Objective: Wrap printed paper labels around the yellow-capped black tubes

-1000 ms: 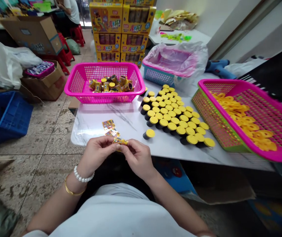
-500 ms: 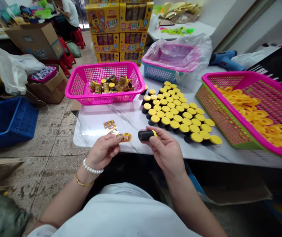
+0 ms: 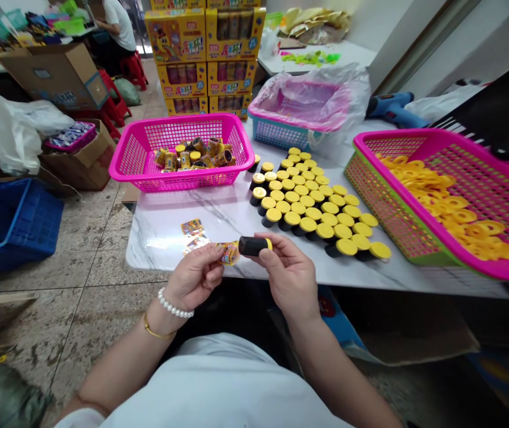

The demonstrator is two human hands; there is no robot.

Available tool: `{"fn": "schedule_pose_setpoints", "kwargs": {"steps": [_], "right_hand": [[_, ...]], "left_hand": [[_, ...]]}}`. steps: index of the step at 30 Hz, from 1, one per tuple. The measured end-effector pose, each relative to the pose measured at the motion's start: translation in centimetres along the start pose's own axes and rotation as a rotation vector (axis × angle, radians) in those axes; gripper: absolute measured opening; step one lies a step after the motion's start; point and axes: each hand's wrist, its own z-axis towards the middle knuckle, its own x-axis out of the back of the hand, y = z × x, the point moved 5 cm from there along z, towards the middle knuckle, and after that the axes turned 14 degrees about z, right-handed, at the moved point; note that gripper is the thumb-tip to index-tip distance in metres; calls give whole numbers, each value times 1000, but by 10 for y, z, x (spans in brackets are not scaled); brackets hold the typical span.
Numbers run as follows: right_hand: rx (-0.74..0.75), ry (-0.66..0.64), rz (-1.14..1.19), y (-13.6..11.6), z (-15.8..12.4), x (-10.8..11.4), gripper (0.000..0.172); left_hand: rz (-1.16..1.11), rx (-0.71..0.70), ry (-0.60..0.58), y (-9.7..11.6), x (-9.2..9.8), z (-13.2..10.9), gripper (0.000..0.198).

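Sticker meets tube at the bench edge

The right hand (image 3: 290,275) grips a small black yellow-capped plastic tube (image 3: 254,245) sideways; the left hand (image 3: 195,274) pinches a colourful printed sticker (image 3: 228,252) against its end.

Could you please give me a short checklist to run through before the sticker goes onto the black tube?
1. Black tube held in the right hand, lying sideways, yellow cap to the right: ok.
2. Sticker pinched by the left hand, its free end at the tube's left end: ok.
3. Sticker lined up square with the tube: cannot tell, it is too small to judge.
4. Spare stickers on the table, apart from both hands: ok.
5. Standing capped tubes apart from the hands: ok.
6. Pink basket of finished tubes on the table: ok.
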Motion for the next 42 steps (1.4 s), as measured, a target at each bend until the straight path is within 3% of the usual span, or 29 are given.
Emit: {"fn": "schedule_pose_setpoints", "kwargs": {"steps": [7, 14, 20, 22, 26, 27, 31, 34, 39, 42], "right_hand": [[-122, -127, 38, -6, 1, -11, 31], [-59, 9, -150, -12, -4, -16, 28], [78, -9, -218, -12, -11, -18, 23], [151, -6, -232, -10, -13, -15, 24], [255, -29, -208, -7, -15, -12, 30], [262, -57, -205, -6, -15, -12, 30], [260, -214, -266, -7, -15, -18, 35], [274, -257, -356, -12, -15, -15, 38], [530, -310, -600, -31, -21, -11, 29], [586, -312, -663, -33, -24, -10, 24]], "left_hand": [[-6, 18, 22, -2, 2, 3, 46], [88, -51, 31, -3, 3, 2, 46], [298, -109, 77, -7, 7, -5, 48], [361, -190, 118, -4, 9, -10, 45], [461, -469, 320, 18, 17, -23, 41], [478, -482, 304, 21, 16, -23, 45], [505, -339, 13, 17, 9, -13, 40], [492, -326, 7, 16, 10, -8, 34], [522, -313, -61, 14, 2, -7, 31], [628, -395, -53, 16, -2, -10, 25]]}}
